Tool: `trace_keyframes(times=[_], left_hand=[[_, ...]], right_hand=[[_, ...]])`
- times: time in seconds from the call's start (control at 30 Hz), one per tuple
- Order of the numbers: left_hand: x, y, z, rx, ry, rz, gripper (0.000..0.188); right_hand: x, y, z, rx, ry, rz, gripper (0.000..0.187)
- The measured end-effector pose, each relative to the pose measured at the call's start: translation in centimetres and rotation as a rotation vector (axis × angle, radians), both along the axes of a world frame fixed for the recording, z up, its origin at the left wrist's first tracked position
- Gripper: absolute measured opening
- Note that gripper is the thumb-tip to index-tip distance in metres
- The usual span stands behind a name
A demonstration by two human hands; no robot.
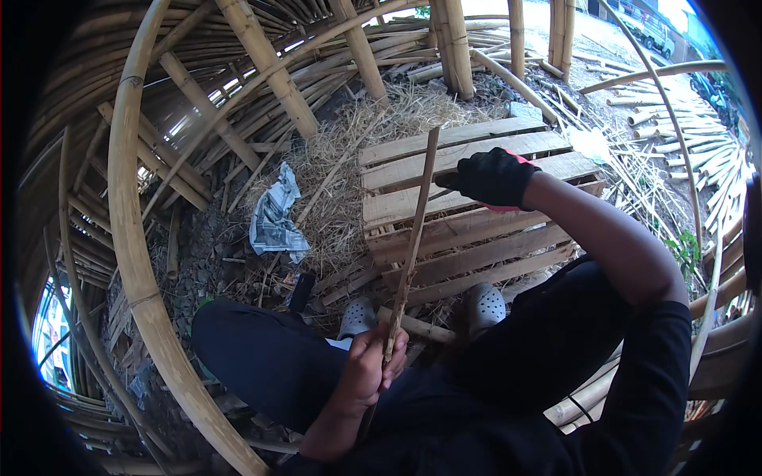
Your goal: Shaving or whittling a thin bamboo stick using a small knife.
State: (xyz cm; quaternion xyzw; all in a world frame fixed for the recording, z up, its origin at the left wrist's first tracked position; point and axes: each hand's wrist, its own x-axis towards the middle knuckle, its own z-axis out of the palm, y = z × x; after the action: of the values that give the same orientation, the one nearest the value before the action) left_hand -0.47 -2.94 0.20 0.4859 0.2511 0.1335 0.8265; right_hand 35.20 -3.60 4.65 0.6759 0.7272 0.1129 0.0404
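left hand fingers closed round strip low end, above pallet | gloved right hand closed on a tool, hidden, near strip's top | advice: hold strip steady, cut away from body

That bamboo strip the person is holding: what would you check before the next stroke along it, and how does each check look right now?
1. Left hand grips the bamboo strip near its lower end: ok.
2. Gloved right hand is closed beside the strip's upper part: ok.
3. What the right hand holds: cannot tell, the glove hides it.
4. Left hand has no glove: not ok.
5. Strip's upper length over the wooden pallet has nothing across it: ok.
6. Both clogs planted at the pallet's near edge: ok.
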Motion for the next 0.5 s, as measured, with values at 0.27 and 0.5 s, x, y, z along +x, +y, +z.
trace_keyframes(times=[0.27, 0.5], left_hand=[[-0.1, -0.1, 0.0, -0.01, -0.009, 0.002, 0.039], [-0.5, 0.0, 0.0, -0.005, -0.009, 0.007, 0.04]], right_hand=[[1.9, 1.2, -1.1, 0.094, -0.241, -0.148, 0.021], [0.1, -0.3, 2.5, -0.075, 0.101, 0.156, 0.034]])
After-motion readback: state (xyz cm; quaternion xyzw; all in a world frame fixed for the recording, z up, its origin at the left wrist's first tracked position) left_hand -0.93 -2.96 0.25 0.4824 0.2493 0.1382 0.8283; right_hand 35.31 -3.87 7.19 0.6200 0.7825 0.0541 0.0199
